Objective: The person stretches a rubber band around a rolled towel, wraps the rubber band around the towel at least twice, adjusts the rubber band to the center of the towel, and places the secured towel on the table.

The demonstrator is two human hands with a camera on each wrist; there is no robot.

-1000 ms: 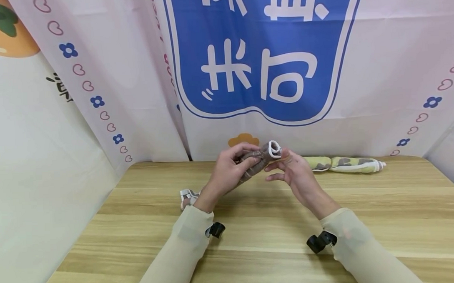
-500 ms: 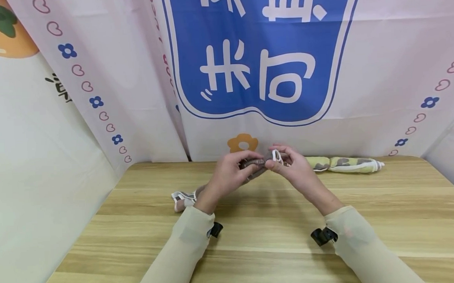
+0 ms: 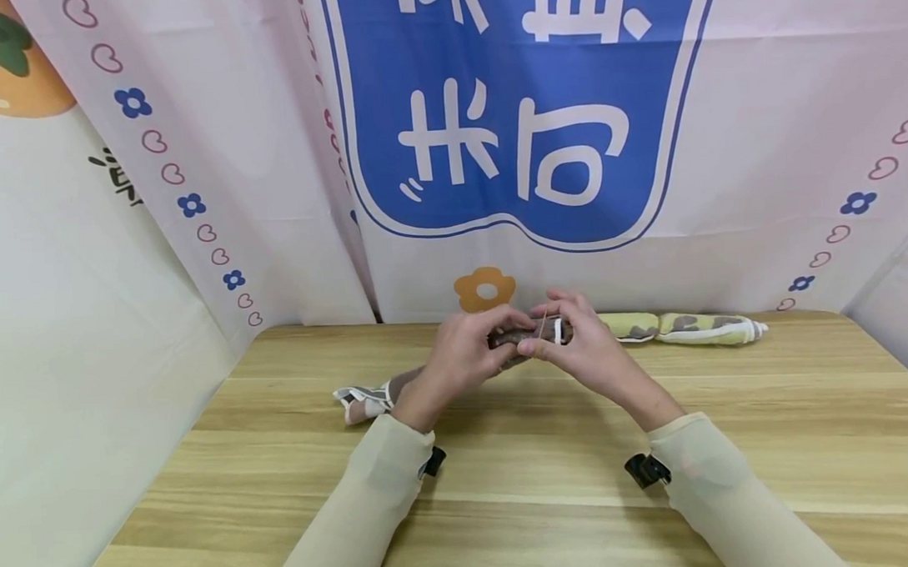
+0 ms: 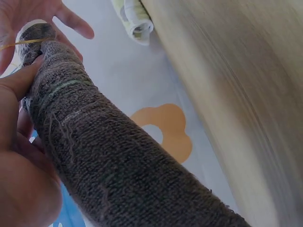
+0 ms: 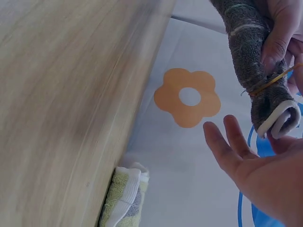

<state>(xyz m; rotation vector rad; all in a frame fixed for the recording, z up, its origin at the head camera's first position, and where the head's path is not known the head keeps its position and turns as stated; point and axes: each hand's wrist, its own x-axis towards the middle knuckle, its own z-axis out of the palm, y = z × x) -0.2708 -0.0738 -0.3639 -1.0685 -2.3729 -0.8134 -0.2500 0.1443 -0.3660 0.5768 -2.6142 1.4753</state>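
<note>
A long brown towel (image 3: 406,382), tightly rolled, slants up from the table's left side to both hands. My left hand (image 3: 459,346) grips the roll close to its upper end, thumb on one side. My right hand (image 3: 587,341) is at the white-edged end and holds a thin tan rubber band (image 5: 279,79), drawn taut. In the right wrist view the band wraps the roll just short of the white rim, while some of the right fingers stretch out straight. The loose lower end of the towel, with pale trim, rests on the wood behind the left wrist.
A second rolled towel, yellow-green with grey patches (image 3: 703,329), lies along the back edge of the wooden table (image 3: 521,481), pinched in at its middle. Behind the table hangs a printed cloth (image 3: 423,272). Each wrist carries a small black camera.
The towel's white-rimmed end has tipped down from pointing upward and now faces right. My right hand has closed in around that end, pulling the rubber band taut across it.
</note>
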